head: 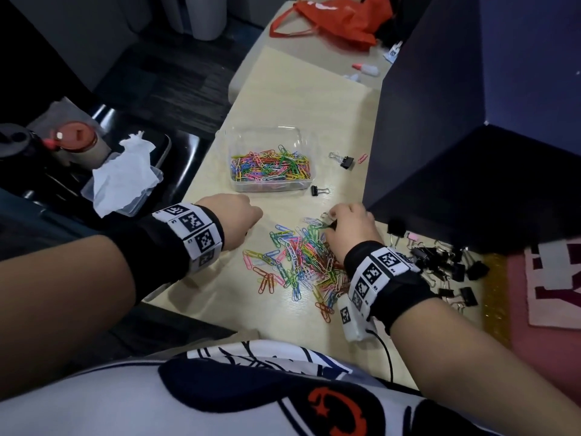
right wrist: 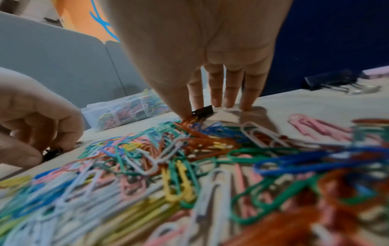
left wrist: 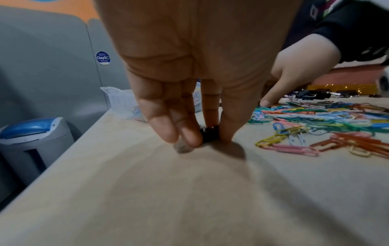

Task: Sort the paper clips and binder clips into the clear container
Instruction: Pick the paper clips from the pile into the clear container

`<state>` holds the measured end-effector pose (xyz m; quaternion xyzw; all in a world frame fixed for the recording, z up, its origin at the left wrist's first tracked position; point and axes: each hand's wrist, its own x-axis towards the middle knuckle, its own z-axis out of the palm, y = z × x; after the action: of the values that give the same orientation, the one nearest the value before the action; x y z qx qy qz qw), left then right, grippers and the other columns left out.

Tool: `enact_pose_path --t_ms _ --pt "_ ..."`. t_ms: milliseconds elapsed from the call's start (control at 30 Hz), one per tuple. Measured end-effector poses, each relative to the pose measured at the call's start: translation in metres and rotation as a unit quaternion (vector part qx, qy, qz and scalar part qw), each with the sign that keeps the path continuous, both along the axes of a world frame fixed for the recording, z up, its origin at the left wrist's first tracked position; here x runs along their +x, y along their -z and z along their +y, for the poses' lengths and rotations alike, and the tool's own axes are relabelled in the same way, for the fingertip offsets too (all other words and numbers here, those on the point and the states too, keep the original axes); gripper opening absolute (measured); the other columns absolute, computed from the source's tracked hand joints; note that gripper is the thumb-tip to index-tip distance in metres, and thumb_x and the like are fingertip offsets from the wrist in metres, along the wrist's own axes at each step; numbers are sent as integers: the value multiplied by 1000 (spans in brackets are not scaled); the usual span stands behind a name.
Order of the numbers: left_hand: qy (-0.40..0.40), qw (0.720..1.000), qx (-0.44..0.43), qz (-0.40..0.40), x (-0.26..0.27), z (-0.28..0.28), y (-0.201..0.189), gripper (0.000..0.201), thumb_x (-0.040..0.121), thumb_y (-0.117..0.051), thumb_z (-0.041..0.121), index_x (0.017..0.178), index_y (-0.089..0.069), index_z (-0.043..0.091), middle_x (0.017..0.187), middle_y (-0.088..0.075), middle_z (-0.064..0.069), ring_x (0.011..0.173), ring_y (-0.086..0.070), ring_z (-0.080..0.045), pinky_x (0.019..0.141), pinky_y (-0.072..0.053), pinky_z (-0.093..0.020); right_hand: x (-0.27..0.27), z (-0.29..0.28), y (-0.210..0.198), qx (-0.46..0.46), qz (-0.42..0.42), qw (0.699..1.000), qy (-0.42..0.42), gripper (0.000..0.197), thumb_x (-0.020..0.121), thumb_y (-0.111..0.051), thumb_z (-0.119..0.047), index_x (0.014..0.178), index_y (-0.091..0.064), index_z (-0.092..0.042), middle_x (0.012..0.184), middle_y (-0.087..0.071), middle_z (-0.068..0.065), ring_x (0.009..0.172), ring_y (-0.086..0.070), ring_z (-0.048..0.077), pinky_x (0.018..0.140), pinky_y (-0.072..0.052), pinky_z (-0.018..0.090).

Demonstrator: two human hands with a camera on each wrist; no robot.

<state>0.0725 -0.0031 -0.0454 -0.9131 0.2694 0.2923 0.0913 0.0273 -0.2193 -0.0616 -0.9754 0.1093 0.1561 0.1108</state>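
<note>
Our left hand [left wrist: 189,83] pinches a small black binder clip [left wrist: 209,135] on the pale table [left wrist: 189,191]; our right hand [right wrist: 200,58] pinches another black binder clip [right wrist: 203,111] beside the loose coloured paper clips [head: 301,262]. Snagged paper clips might ride along into the far clear plastic container [head: 270,185].

The pale wood-grain counter [head: 314,99] carried a clear container [head: 267,158] part full of coloured paper clips, and nearer the person a loose heap of coloured paper clips [head: 301,265] spread flat on the top. Two black binder clips [head: 344,160] lay apart just right of the container, with one pink paper clip [head: 362,158] beside the farther one. A pile of black binder clips [head: 446,269] sat to the right of the heap. At the far end lay an orange bag [head: 339,18] and a small white bottle [head: 367,69]
</note>
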Motion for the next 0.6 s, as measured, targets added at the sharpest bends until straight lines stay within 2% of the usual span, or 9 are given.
enact_pose_path --t_ms 100,167,267,333,433,600 --pt "0 1000 -12 -2 0 -3 0 17 85 -52 14 102 -53 18 95 -48 -4 74 -46 -23 59 -40 -33 -2 -5 0 30 -9 1000 4 28 91 -55 -13 119 -56 -15 123 -47 10 113 -51 29 95 -42 33" --pt "3 1000 -25 -8 0 -5 0 17 84 -52 15 100 -53 20 93 -46 -2 72 -46 -23 58 -40 -32 -4 -6 -3 37 -29 999 9 26 90 -57 -16 116 -57 -15 121 -48 9 109 -53 28 94 -43 32" --pt "20 997 -60 -33 -1 -11 -2 15 85 -52 22 100 -54 22 97 -48 -1 75 -49 -22 59 -43 -32 -10 -8 -11 49 -80 995 18 23 89 -60 -16 111 -54 -17 119 -45 6 100 -55 25 83 -45 31" --pt "34 995 -86 -42 0 -18 -5 17 86 -54 26 103 -54 23 99 -50 -1 84 -55 -24 64 -48 -34 -16 -12 -15 60 -91 994 25 21 88 -58 -11 108 -54 -18 117 -43 4 90 -54 23 75 -43 29" --pt "65 990 -116 -47 1 -35 -12 21 87 -54 29 107 -52 22 99 -58 -3 91 -58 -26 68 -51 -35 -30 -24 -17 71 -73 993 62 16 90 -53 -13 104 -55 -19 111 -46 3 85 -52 22 77 -45 30" --pt "100 984 -149 -20 -4 -78 -22 25 89 -54 31 110 -49 18 90 -65 -4 78 -56 -25 66 -48 -32 -65 -53 -14 77 -59 986 139 11 93 -51 -17 99 -61 -17 107 -51 5 88 -52 21 77 -38 24"
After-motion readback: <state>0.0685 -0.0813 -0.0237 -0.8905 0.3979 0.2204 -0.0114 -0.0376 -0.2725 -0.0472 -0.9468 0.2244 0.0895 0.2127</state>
